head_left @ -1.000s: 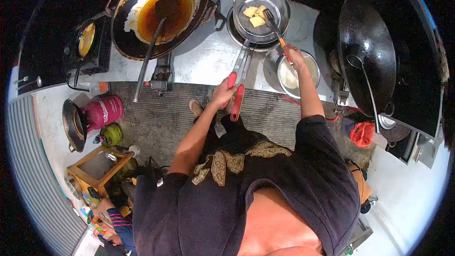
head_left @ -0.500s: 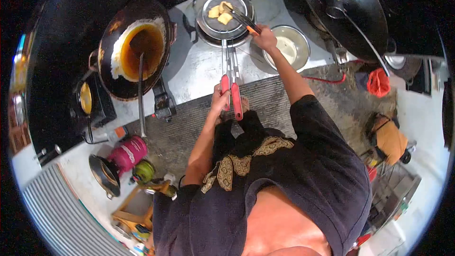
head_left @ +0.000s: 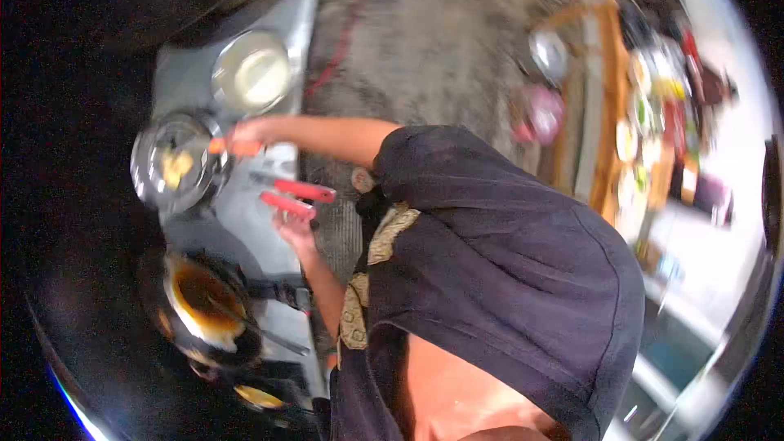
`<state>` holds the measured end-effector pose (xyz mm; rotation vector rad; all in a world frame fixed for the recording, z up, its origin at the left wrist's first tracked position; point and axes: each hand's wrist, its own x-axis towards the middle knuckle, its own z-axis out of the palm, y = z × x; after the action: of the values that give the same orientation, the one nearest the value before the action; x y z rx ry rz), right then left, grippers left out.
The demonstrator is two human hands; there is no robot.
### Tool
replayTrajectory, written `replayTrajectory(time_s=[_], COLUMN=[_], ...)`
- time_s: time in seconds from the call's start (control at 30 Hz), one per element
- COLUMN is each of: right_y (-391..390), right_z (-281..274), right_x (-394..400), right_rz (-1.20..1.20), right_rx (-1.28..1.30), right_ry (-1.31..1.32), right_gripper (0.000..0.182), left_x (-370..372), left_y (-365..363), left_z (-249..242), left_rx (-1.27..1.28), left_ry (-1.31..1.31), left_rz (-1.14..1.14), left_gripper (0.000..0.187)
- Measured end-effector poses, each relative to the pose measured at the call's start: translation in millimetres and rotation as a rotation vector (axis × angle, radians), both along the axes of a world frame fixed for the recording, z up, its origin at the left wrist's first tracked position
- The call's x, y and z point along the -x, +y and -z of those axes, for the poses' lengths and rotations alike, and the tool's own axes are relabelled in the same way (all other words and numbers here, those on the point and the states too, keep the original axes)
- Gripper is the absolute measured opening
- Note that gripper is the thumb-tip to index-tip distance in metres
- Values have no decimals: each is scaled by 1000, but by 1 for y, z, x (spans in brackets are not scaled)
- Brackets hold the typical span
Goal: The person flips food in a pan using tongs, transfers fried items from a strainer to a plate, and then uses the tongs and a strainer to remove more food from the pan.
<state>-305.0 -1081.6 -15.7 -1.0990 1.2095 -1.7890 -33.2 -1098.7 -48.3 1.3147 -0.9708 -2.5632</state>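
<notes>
View is swinging sideways, handling continuing: food pieces (head_left: 177, 169) are staying inside the strainer (head_left: 145, 151); near it, right hand (head_left: 255, 132) is gripping an orange-handled tool (head_left: 233, 147), left hand (head_left: 296, 233) curling round a red handle (head_left: 287, 205).

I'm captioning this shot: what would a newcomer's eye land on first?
Probably the two red handles at the left hand, vivid against duller surroundings. Next, the yellow pieces in the round strainer near the right hand, then the brown liquid in the dark wok, lower left in the picture.
</notes>
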Motion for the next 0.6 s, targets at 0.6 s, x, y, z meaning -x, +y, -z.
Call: replayTrajectory(time_s=[0.6], right_y=[498], right_z=[-126], right_x=[-267], right_rz=[932], right_rx=[31], right_ry=[-1021], right_gripper=[41], left_x=[-26], left_y=[169], left_z=[72], left_rx=[225], left_ry=[-500], left_rz=[1336], left_gripper=[31])
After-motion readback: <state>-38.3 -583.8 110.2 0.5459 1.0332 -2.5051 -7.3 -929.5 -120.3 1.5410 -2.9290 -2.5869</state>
